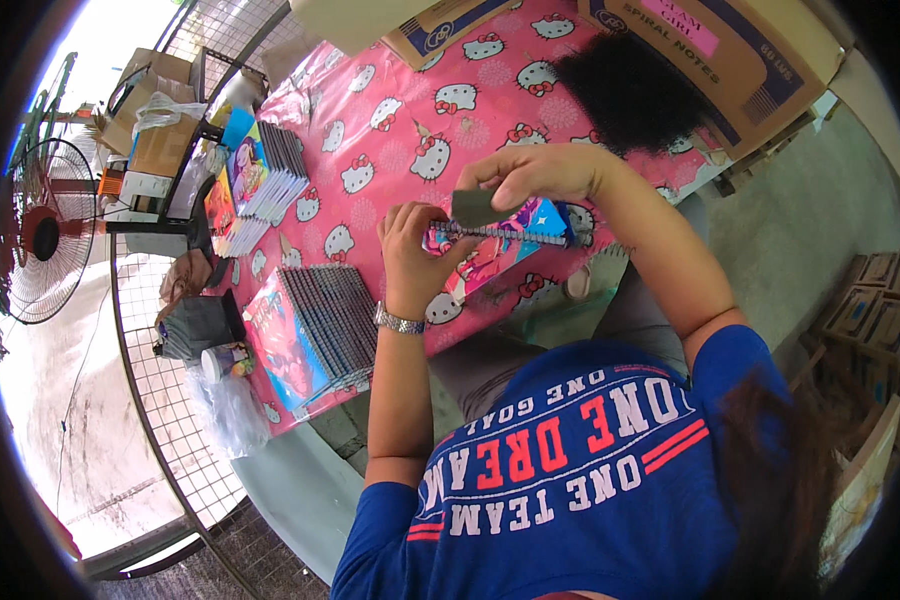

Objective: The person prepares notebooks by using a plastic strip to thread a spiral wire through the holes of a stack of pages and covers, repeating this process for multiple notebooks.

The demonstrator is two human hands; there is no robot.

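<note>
Fingers (440, 222) of the left hand (410, 255) pinch the end of a spiral-bound notebook (495, 250); right hand (540, 175) closes on a dark grey flat tool (480, 208) pressed against the wire coil.
Counter (390, 120): pink cartoon-cat cloth, notebook at its near edge.
Cardboard boxes (730, 60): far end.
Loose black spiral coils (630, 95): heap beside boxes.
Finished notebooks (315, 330): fanned stack, left.
Notebook handling, judged: light, covers flexible, coil easily bent; grip by the bound edge.
</note>
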